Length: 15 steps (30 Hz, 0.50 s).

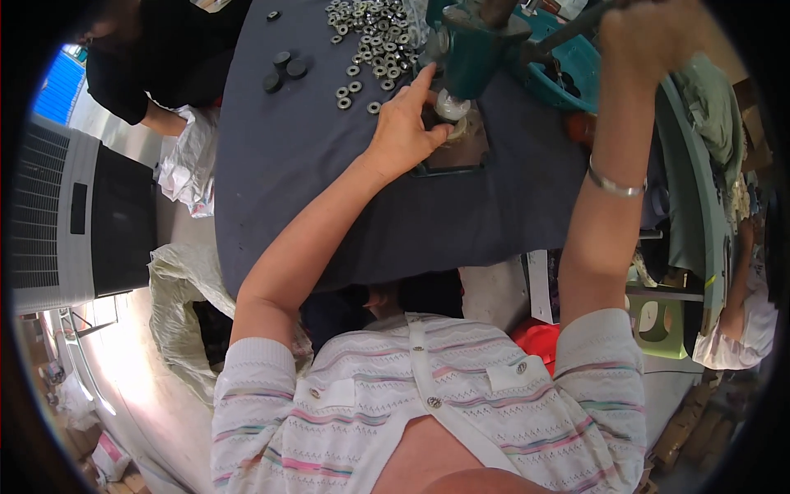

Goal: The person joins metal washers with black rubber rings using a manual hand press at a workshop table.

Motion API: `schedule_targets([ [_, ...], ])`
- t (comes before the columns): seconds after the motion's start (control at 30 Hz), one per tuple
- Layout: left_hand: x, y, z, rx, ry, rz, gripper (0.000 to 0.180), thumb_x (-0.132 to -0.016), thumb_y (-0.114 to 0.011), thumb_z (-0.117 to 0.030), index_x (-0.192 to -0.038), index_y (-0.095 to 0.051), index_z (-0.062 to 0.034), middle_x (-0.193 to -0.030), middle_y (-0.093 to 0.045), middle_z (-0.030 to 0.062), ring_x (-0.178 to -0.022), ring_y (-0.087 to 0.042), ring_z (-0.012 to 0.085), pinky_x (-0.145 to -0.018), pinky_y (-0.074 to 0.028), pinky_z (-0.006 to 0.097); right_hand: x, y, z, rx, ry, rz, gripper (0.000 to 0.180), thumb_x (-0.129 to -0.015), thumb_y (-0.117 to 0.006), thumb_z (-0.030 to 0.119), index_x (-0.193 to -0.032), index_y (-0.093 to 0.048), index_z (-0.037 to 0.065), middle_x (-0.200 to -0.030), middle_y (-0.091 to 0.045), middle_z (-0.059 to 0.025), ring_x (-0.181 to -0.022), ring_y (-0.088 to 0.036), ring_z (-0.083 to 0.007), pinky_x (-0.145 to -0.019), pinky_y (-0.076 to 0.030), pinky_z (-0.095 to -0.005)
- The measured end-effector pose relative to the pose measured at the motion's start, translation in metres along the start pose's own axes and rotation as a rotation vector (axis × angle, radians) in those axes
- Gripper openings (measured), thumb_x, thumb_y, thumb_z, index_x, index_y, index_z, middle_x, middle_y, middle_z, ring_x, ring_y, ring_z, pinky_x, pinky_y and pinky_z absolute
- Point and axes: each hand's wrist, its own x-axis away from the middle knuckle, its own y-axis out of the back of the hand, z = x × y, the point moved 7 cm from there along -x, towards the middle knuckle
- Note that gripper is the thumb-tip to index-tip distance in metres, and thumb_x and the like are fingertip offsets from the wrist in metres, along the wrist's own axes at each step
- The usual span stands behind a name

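Observation:
A dark green hand press [473, 53] stands on the cloth-covered table. Below its ram sits a white rounded die [452, 105], just above a cream round piece [457, 130] on the metal base plate [471, 152]. My left hand [407, 132] reaches in from the left of the die, index finger stretched up beside the press and thumb at the cream piece. Its fingers are spread; the contact behind the die is partly hidden. At the upper right, my right hand [646, 39] is closed around the end of the press lever [572, 31], slightly blurred.
Many small metal rings [383, 41] lie loose on the dark cloth [304, 165] beyond my left hand. Three black round discs [284, 70] sit farther left. A teal basket [576, 95] stands behind the press. Another person [156, 66] is at the far left.

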Motion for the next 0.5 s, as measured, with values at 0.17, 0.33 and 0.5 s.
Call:
schedule_targets([
  [0.17,-0.002,0.003,0.003,0.003,0.017,0.010,0.091,-0.065,-0.079,-0.010,-0.144,-0.035,-0.0042,-0.097,-0.066,0.0116,-0.085,-0.062,0.0282,-0.075,-0.052,0.037,0.067,0.063,0.038,-0.263,0.083,0.323,0.011,-0.097,-0.045,0.019,-0.091,-0.050,0.011,-0.082,-0.059,-0.0154,-0.068,-0.055,-0.0257,-0.078,-0.050,-0.0469],
  [0.33,-0.013,-0.003,0.000,0.022,-0.008,-0.002,0.093,-0.065,-0.079,-0.008,-0.146,-0.033,-0.0049,-0.102,-0.067,0.0117,-0.086,-0.062,0.0226,-0.077,-0.051,0.033,0.167,0.126,0.054,0.314,0.186,0.245,0.028,-0.096,-0.055,0.038,-0.094,-0.048,0.011,-0.085,-0.056,-0.0169,-0.084,-0.063,-0.0361,-0.089,-0.048,-0.0593],
  [0.5,0.002,0.004,0.019,-0.012,-0.080,-0.109,0.093,-0.066,-0.080,-0.008,-0.147,-0.033,-0.0067,-0.104,-0.068,0.0116,-0.081,-0.064,0.0165,-0.072,-0.052,0.031,0.141,0.095,0.056,0.300,0.196,0.424,0.034,-0.097,-0.053,0.040,-0.097,-0.046,0.007,-0.089,-0.055,-0.0176,-0.087,-0.064,-0.0367,-0.090,-0.048,-0.0635],
])
